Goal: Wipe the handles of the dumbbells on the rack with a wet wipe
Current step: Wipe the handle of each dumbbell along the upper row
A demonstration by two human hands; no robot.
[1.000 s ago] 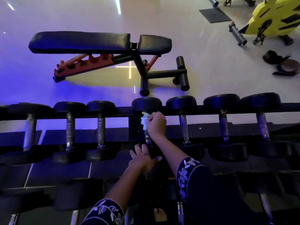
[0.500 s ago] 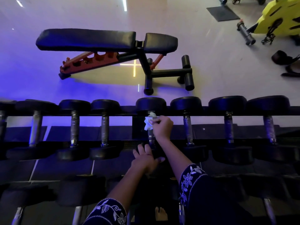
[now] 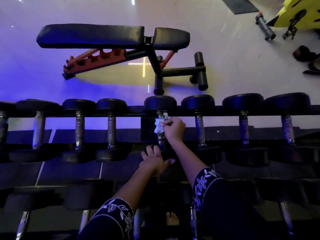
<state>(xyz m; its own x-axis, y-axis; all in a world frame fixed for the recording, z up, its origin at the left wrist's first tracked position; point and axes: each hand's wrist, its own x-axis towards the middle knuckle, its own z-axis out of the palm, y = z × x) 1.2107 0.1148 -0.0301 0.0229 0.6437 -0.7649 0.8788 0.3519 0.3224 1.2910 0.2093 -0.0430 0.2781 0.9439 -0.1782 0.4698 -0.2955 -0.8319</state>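
Head view: the right hand (image 3: 174,128) is curled round a white wet wipe (image 3: 159,126) and clamps it on the far part of the handle (image 3: 161,143), just below the far head of the dumbbell (image 3: 160,103). This dumbbell sits mid-row on the top tier of the rack (image 3: 218,110). The left hand (image 3: 154,163) lies with fingers relaxed and spread on the near head of the same dumbbell and grasps nothing. More dumbbells sit to the left and right. A lower tier lies nearer, too dim to make out. A black bench (image 3: 90,36) stands far beyond the rack, and a yellow machine (image 3: 294,14) stands far right
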